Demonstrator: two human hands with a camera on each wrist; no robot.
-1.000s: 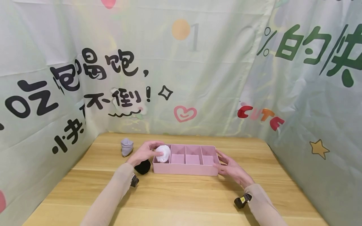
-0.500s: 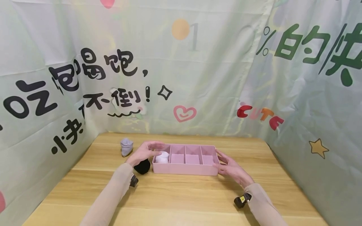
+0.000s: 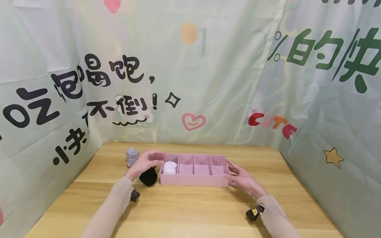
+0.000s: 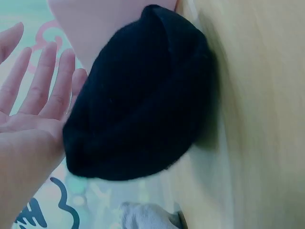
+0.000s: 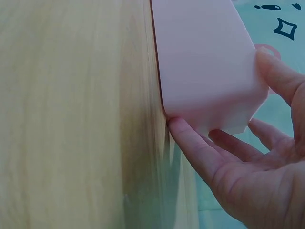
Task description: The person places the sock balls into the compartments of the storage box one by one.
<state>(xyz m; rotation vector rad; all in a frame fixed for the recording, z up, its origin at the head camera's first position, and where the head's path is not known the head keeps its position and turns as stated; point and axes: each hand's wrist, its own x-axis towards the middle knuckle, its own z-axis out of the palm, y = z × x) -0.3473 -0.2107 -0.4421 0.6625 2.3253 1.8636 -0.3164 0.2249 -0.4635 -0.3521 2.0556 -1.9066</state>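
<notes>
A long pink divided box [image 3: 193, 180] stands on the table. In its leftmost compartment lies a white rolled-up sock [image 3: 170, 168]. My left hand [image 3: 145, 163] hovers at the box's left end, palm facing it, its fingers loosely extended and nothing in them. Just below that hand, a black rolled-up sock [image 3: 148, 177] rests on the table beside the box; it fills the middle of the left wrist view. Behind the left hand is a grey rolled-up sock [image 3: 131, 156]. My right hand [image 3: 245, 180] holds the box's right end, with thumb and fingers spread around the corner.
The other compartments [image 3: 202, 169] of the box show bare floors between thin dividers. A wooden table [image 3: 190, 211] runs beneath everything. Printed cloth curtains [image 3: 220, 82] hang along its back and sides.
My left hand has let go of the white sock, which has dropped lower into the leftmost compartment. The hand has since drawn back to the left. The right hand stays at the box's end.
</notes>
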